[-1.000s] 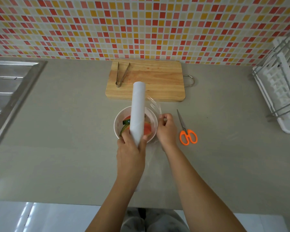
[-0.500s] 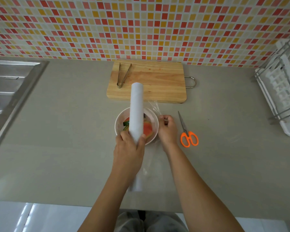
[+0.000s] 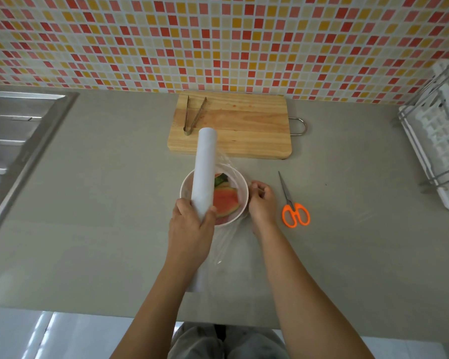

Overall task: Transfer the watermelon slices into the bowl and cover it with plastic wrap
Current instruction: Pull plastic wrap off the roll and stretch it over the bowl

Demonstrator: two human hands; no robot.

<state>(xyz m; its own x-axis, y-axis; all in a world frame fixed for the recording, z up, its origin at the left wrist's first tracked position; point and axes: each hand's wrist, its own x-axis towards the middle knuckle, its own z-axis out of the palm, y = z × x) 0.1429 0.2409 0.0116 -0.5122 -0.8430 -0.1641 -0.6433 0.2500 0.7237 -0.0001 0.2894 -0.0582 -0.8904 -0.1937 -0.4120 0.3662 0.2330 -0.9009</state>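
Observation:
A white bowl point(image 3: 240, 186) on the counter holds watermelon slices point(image 3: 224, 200) with green rind. My left hand point(image 3: 191, 226) grips a white roll of plastic wrap point(image 3: 205, 161) that lies over the bowl's left side, pointing away from me. A clear sheet of wrap point(image 3: 228, 164) stretches from the roll across the bowl's right part. My right hand point(image 3: 262, 203) pinches the edge of that sheet at the bowl's right rim. Part of the bowl's left half is hidden by the roll.
A wooden cutting board point(image 3: 244, 130) with metal tongs point(image 3: 193, 115) lies behind the bowl. Orange-handled scissors point(image 3: 293, 206) rest to the right of my right hand. A sink point(image 3: 16, 141) is at far left, a white dish rack point(image 3: 436, 141) at far right.
My left hand has carried the roll leftwards across the bowl, uncovering more of the watermelon. The wrap sheet is drawn out wider. My right hand stays at the bowl's right rim.

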